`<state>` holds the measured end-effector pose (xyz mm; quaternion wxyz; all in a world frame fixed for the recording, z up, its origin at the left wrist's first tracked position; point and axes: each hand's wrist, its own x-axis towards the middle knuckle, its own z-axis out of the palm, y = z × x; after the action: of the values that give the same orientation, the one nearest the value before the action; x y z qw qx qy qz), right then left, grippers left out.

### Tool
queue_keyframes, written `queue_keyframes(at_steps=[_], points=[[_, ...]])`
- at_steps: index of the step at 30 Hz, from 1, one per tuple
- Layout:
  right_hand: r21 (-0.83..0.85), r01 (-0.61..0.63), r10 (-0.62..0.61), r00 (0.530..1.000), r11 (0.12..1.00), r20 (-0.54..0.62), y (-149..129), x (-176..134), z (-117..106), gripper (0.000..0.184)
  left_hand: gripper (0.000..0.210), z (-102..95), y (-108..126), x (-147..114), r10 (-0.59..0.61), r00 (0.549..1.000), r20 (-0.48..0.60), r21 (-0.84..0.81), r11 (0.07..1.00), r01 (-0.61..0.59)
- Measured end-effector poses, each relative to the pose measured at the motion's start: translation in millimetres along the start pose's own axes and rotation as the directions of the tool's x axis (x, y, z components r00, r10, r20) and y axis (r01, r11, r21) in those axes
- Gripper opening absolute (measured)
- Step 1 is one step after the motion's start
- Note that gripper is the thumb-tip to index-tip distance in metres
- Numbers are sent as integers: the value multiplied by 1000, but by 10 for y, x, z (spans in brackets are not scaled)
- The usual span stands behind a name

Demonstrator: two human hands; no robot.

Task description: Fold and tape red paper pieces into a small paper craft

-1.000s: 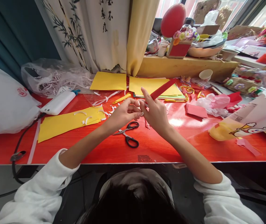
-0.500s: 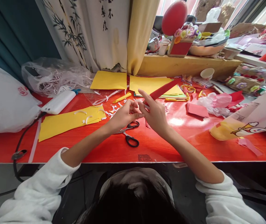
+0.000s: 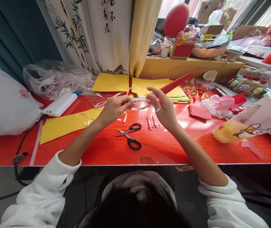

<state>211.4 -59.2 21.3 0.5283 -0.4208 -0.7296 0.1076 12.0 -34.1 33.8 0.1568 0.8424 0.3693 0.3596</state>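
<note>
Between my hands is a thin white ring [image 3: 141, 99], like a narrow roll of tape. My left hand [image 3: 113, 109] pinches its left side. My right hand [image 3: 165, 109] is closed around a rolled red paper stick [image 3: 177, 83], which points up and to the right. Its fingers are at the ring's right edge; whether they grip it I cannot tell. A small white scrap [image 3: 158, 110] is on the right hand. Below, black-handled scissors [image 3: 125, 134] lie with blades parted on the red table. Two small red pieces [image 3: 152, 123] lie near the right hand.
Yellow paper sheets [image 3: 59, 128] lie at left, with more yellow paper [image 3: 110, 83] at the back. A white power bank [image 3: 60, 104] and plastic bags [image 3: 4, 101] are on the left. Red paper [image 3: 199, 112] and a drink cup [image 3: 244, 118] stand at right. A cluttered ledge [image 3: 197, 65] runs behind.
My hands have moved apart, the left one leftward and the right one rightward. The white ring now shows between them. The red paper stick has moved right and up with the right hand.
</note>
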Motion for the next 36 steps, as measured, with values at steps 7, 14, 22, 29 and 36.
queue_keyframes(at_steps=[7,14,22,29,36], points=[[26,-60,58,996,998,74,153,10,36,33,25,2,-252,-10,-32,972,231,482,872,-86],[309,-276,25,782,910,623,-78,-55,41,30,48,-85,19,29,-189,969,158,-290,929,228],[486,-565,-103,576,667,811,-96,-55,-27,29,30,18,101,-27,-191,928,319,-655,663,361],[580,-595,198,773,556,602,-25,-31,91,32,19,38,82,-23,-60,990,-126,-268,963,24],[623,-612,351,790,487,502,-28,-2,90,34,30,139,25,-106,297,955,11,332,900,-283]])
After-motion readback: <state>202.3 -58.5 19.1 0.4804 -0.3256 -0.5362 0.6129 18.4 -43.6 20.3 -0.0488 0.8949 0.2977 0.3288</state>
